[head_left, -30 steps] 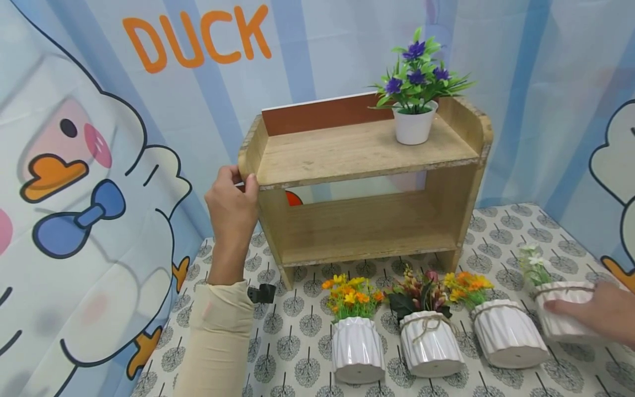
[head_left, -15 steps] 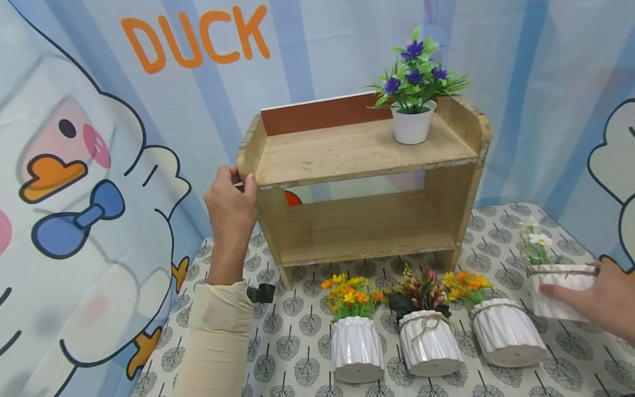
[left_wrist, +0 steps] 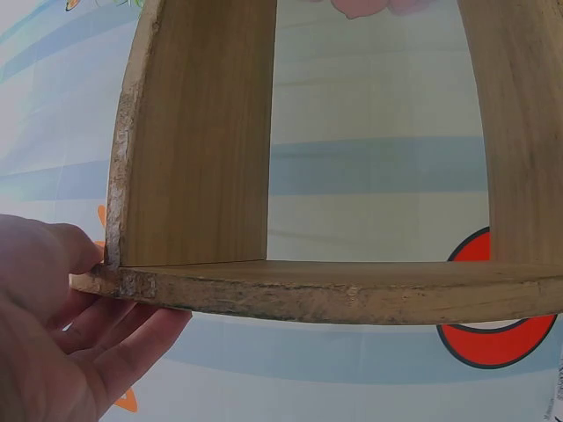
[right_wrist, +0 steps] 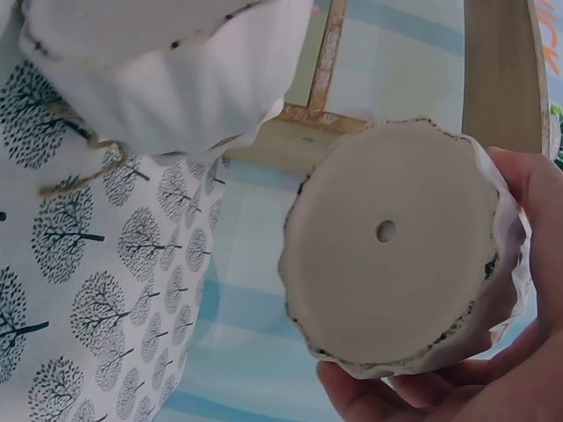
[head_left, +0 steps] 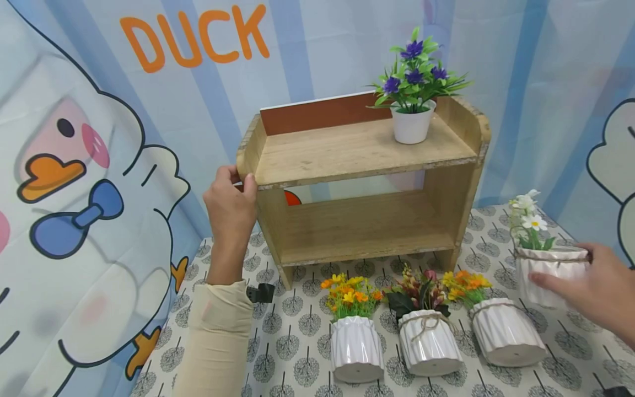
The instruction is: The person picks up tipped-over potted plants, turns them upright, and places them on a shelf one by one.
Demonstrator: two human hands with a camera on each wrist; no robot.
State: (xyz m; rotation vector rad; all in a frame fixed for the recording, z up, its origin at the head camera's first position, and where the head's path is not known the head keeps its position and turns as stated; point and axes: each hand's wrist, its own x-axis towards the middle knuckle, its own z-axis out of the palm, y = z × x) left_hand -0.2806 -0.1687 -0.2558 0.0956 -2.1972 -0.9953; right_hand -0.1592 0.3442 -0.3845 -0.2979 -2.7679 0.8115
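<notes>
My left hand [head_left: 230, 201] grips the left side of a two-tier wooden shelf [head_left: 367, 154] near its top board; in the left wrist view the thumb and fingers [left_wrist: 145, 347] lie on either side of the wood. On the right, my right hand [head_left: 595, 289] holds a white ribbed flowerpot [head_left: 545, 273] with white flowers [head_left: 533, 220], raised off the table. The right wrist view shows the round base [right_wrist: 378, 264] of that pot with a small hole, fingers curled round its side. A small white pot with purple flowers [head_left: 413, 124] stands on the top board, right of centre.
Three white ribbed pots lie in a row before the shelf: one with yellow-orange flowers [head_left: 357, 350], one with reddish flowers and a twine bow [head_left: 429, 344], one with orange flowers [head_left: 508, 333]. A tree-print cloth [head_left: 292, 342] covers the table. Duck-print curtains [head_left: 317, 49] hang behind.
My right hand has lifted the white-flowered pot off the table and moved it up and slightly left. The left hand stays on the shelf's side, and the other pots have not moved.
</notes>
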